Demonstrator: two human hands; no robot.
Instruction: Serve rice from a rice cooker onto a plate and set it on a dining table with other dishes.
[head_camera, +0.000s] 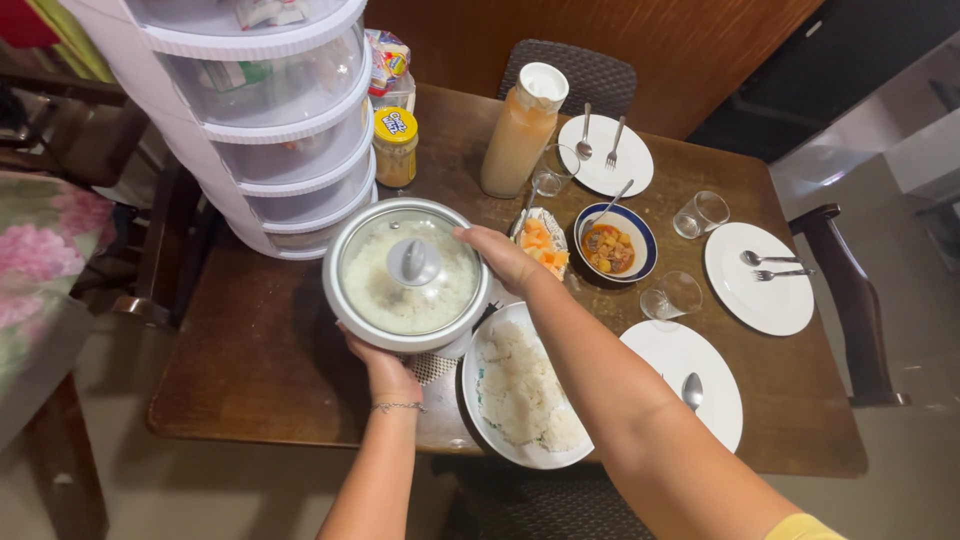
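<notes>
Above the near left part of the wooden table (250, 370) I have the white rice cooker pot (405, 275) lifted or just resting, its glass lid (410, 262) shut on a full load of cooked rice. My left hand (385, 370) grasps the rim at six o'clock from underneath, fingers tucked under the edge; my right hand (505, 255) clasps the rim at three o'clock, palm over the lip. Both hands are closed on the pot, neither one free.

At five o'clock from the pot, touching or just beside it, lies an oval plate of rice (520, 395), already heaped. Farther round, at three o'clock, stand a small dish of orange fruit pieces (540, 245) and a blue-rimmed bowl of stew (612, 245) with a spoon in it. At eleven o'clock rises a white plastic drawer tower (270, 120), close to the pot's far side.

By my judgement, the step in hand is carrying or shifting the pot, with the serving onto the plate looking done. Whether the pot's base bears on the woven mat (432, 367) showing beneath it I cannot tell. A move from here calls for keeping the pot level so the lid does not slide, and for steering clear of the drawer tower and the plate's edge.
</notes>
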